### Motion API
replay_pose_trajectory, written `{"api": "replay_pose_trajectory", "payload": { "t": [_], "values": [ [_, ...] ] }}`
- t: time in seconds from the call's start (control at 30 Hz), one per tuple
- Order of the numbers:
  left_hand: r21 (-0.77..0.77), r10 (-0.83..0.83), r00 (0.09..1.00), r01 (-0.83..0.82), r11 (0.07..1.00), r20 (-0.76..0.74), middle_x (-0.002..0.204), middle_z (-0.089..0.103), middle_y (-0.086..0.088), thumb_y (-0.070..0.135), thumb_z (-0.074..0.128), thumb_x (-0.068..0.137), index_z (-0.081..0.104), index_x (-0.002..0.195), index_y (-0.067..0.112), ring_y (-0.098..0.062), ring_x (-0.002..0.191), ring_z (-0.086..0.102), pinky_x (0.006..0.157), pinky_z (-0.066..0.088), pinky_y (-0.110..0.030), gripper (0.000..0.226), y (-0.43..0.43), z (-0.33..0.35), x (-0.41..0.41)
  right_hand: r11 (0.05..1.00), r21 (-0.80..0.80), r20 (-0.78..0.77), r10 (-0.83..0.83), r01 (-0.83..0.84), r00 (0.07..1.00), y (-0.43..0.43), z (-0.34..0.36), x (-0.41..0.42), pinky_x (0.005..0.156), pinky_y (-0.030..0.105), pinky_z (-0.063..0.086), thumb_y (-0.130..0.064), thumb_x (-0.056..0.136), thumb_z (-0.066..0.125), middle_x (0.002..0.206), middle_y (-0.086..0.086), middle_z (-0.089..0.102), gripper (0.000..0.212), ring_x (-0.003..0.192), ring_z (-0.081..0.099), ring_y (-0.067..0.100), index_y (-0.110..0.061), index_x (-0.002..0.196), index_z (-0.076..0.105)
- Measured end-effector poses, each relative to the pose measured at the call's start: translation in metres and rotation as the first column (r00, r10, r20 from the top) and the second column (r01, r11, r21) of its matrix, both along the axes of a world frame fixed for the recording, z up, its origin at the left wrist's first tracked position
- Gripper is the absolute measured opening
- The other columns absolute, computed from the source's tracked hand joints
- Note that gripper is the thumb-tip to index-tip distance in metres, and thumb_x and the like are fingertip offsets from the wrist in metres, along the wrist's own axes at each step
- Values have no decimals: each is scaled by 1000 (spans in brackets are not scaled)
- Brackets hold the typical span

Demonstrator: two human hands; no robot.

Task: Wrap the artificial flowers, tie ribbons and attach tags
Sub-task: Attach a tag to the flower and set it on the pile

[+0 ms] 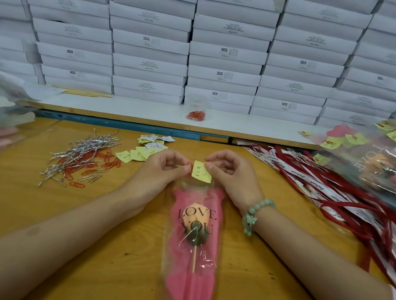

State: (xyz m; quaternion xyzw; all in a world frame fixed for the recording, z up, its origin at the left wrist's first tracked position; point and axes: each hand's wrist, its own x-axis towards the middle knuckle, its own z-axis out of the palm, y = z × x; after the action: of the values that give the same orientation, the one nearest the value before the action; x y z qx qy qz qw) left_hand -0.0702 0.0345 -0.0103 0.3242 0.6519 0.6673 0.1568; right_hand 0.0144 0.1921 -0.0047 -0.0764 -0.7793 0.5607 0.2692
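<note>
A wrapped artificial flower (194,239) lies lengthwise on the wooden table, in pink paper and a clear sleeve printed "LOVE YOU". At the sleeve's far end sits a yellow paper tag (201,173). My left hand (164,168) pinches a red paper clip (189,164) at the tag's left edge. My right hand (231,174) pinches the tag's upper right edge, a green bead bracelet on its wrist.
Red and silver paper clips and twist ties (83,158) lie at left, loose yellow tags (142,151) behind my hands, red and white ribbons (336,194) at right. Finished wrapped flowers (385,160) pile at far right. A bag of red clips (196,114) stands on the white shelf before stacked white boxes.
</note>
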Motion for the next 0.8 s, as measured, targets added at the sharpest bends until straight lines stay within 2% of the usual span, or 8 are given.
{"api": "replay_pose_trajectory", "payload": {
  "t": [0.13,0.23,0.3,0.37,0.4,0.53,0.7,0.8],
  "values": [
    [53,14,999,-17,998,49,91,74,1,6,60,93,63,92,9,-9,81,68,72,54,-19,5,0,0,-2,1000,21,30,5,-6,1000,-1,0,1,58,16,51,-5,90,64,92,9,68,16,73,66,7,-12,103,69],
    [98,1,997,-9,995,78,84,73,4,4,56,94,60,96,4,-6,75,69,66,53,-16,4,0,0,-3,999,48,30,9,-11,999,-4,2,2,54,15,47,-1,92,58,89,6,64,23,64,65,0,-13,109,68],
    [105,-4,996,-6,994,92,82,74,0,6,55,95,60,96,4,-11,79,71,66,55,-18,5,0,0,-3,998,58,37,2,-5,999,-6,3,4,57,28,54,-1,94,55,89,1,63,25,66,68,3,-18,108,66],
    [114,-5,994,-8,993,111,85,75,-3,9,54,96,61,96,6,-15,86,72,69,56,-19,8,0,0,-4,998,65,54,-25,21,998,-7,5,4,71,45,55,-3,94,54,89,-3,62,24,73,70,9,-21,104,66],
    [119,-4,993,-11,993,120,87,75,-3,9,53,96,62,96,7,-15,87,72,69,55,-18,9,0,1,-4,997,69,58,-37,33,998,-7,5,3,74,47,55,-4,94,54,89,-3,63,22,74,70,10,-20,103,66],
    [101,-20,989,6,995,143,104,73,0,10,56,95,64,97,7,-14,89,71,69,55,-19,9,0,0,-5,997,72,58,-36,31,998,-6,5,2,76,36,58,-5,93,57,85,0,68,10,73,71,13,-13,92,63],
    [75,-23,990,13,997,138,116,69,0,13,59,93,64,90,11,-16,90,68,82,56,-29,6,-1,-1,-7,990,139,79,-28,17,996,-7,2,2,68,20,53,-7,88,63,73,-3,65,9,70,63,7,-13,83,62],
    [87,-37,991,26,996,128,104,71,3,11,59,92,64,90,10,-4,70,66,65,54,-19,6,-1,0,-7,980,201,124,-20,-5,992,-9,2,2,64,21,49,-11,90,60,81,-1,63,14,74,59,11,-16,77,59]
  ]
}}
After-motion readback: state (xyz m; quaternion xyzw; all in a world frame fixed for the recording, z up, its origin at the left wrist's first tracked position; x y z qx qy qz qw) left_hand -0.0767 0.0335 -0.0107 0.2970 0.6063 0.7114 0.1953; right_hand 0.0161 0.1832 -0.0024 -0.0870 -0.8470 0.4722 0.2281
